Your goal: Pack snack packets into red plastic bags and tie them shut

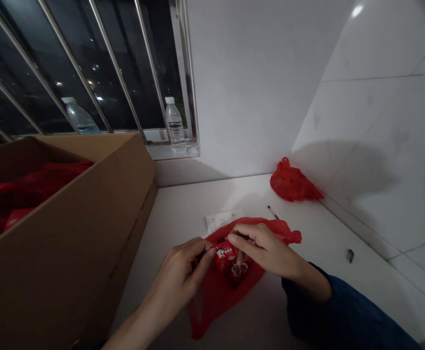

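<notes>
Observed at a white counter (329,243), with a brown cardboard carton (66,253) taken as the landmark. A red plastic bag (212,306) is spread low on the counter just right of the carton, and it is held open over a red wrapped packet (226,255) printed with a cartoon figure. Smaller red-and-white wrapped pieces (239,270) are seen beneath it, inside the bag or at its mouth.

The left hand (178,277), nearest the carton, is closed in a pinch, apparently on the bag's edge beside the packet. The right hand (259,248), farther from the carton and with a dark blue sleeve (343,311) at the wrist, is curled over the packet. Whether the packet is gripped or merely touched cannot be told.

Loose red bags (41,177) are held within the carton. Farther right of it lie a paper slip (221,219), a thin black pen-like item (272,212), and a bunched red bag (292,182). A water bottle (175,124) stands on the sill behind the carton.

Risks are judged as follows: the thin plastic could be torn if pulled hard at the pinch, and the wrapped pieces could be spilled if the bag is lifted with its mouth tilted. Any slip could be worsened by the dim light.
</notes>
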Available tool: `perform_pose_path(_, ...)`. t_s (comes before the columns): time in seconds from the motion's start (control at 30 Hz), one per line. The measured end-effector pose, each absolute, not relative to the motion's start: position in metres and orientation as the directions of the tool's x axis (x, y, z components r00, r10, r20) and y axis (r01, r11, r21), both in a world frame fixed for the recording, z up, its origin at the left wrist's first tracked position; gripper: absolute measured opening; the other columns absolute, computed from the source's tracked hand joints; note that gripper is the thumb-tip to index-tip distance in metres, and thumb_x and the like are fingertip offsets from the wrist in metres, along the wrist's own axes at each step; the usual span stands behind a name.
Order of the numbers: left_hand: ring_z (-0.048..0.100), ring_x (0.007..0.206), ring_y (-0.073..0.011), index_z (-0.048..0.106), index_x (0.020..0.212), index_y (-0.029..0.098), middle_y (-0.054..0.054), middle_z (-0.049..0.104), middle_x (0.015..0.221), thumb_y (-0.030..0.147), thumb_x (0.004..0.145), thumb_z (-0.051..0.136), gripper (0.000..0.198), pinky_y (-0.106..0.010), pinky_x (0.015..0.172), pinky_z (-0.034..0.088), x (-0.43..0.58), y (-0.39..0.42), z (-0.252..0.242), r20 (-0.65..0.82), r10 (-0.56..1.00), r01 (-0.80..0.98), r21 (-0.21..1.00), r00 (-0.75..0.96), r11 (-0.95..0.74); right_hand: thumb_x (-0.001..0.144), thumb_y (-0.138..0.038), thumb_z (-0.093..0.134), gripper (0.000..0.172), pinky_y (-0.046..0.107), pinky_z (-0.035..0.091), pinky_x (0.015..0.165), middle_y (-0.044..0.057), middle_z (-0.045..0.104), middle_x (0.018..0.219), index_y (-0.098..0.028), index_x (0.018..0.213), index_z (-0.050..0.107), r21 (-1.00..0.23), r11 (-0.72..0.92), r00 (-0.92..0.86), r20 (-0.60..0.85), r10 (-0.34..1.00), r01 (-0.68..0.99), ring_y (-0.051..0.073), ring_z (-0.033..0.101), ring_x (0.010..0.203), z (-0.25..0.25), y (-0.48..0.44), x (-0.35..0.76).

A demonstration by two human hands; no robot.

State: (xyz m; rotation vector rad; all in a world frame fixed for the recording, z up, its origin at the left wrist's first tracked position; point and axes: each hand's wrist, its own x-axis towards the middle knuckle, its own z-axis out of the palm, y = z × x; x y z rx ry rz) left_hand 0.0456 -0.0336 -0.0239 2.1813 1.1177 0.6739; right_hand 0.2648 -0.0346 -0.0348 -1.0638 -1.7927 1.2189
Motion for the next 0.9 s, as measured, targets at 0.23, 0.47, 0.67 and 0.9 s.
perform_pose_path(0.23, 0.050, 0.064, -0.0119, 0.052, 0.073, 0.018, 0.002, 0.057, 0.069, 0.039, 0.101, 0.039, 0.038, -0.024, 0.060, 0.035, 0.047, -0.036, -0.022, 0.161, 0.836, 0.508, 0.729, 0.524, -0.458, 0.099, -0.037, 0.046, 0.028, 0.024, 0.054, 0.054, 0.000, 0.066, 0.064, -0.019, 0.079, 0.054, -0.961, 0.184, -0.436, 0.078, 0.897, 0.206, 0.012, 0.066, 0.056, -0.035, -0.036, 0.263)
perform_pose_path(0.47, 0.047, 0.063, -0.0116, 0.050, 0.072, 0.018, 0.003, 0.052, 0.067, 0.041, 0.101, 0.038, 0.039, -0.024, 0.060, 0.034, 0.047, -0.036, -0.022, 0.146, 0.838, 0.504, 0.740, 0.526, -0.446, 0.099, -0.040, 0.045, 0.029, 0.024, 0.053, 0.053, 0.001, 0.067, 0.067, -0.020, 0.079, 0.052, -0.962, 0.169, -0.436, 0.061, 0.898, 0.214, 0.012, 0.066, 0.056, -0.034, -0.039, 0.261)
perform_pose_path(0.67, 0.047, 0.062, -0.0116, 0.047, 0.071, 0.018, 0.003, 0.052, 0.066, 0.041, 0.102, 0.036, 0.040, -0.024, 0.060, 0.034, 0.050, -0.035, -0.024, 0.141, 0.837, 0.526, 0.720, 0.528, -0.453, 0.101, -0.043, 0.039, 0.032, 0.024, 0.051, 0.052, 0.000, 0.066, 0.066, -0.021, 0.079, 0.049, -0.948, 0.196, -0.449, 0.065, 0.891, 0.252, 0.013, 0.064, 0.054, -0.036, -0.038, 0.259)
perform_pose_path(0.9, 0.059, 0.073, -0.0149, 0.061, 0.087, 0.020, 0.000, 0.066, 0.082, 0.043, 0.100, 0.039, 0.034, -0.025, 0.067, 0.040, 0.035, -0.033, -0.012, 0.136, 0.872, 0.648, 0.618, 0.470, -0.445, 0.099, -0.031, 0.043, 0.033, 0.028, 0.036, 0.058, 0.000, 0.062, 0.064, -0.020, 0.069, 0.052, -0.533, 0.418, -0.375, 0.192, 0.907, 0.736, 0.014, 0.058, 0.061, -0.027, -0.042, 0.281)
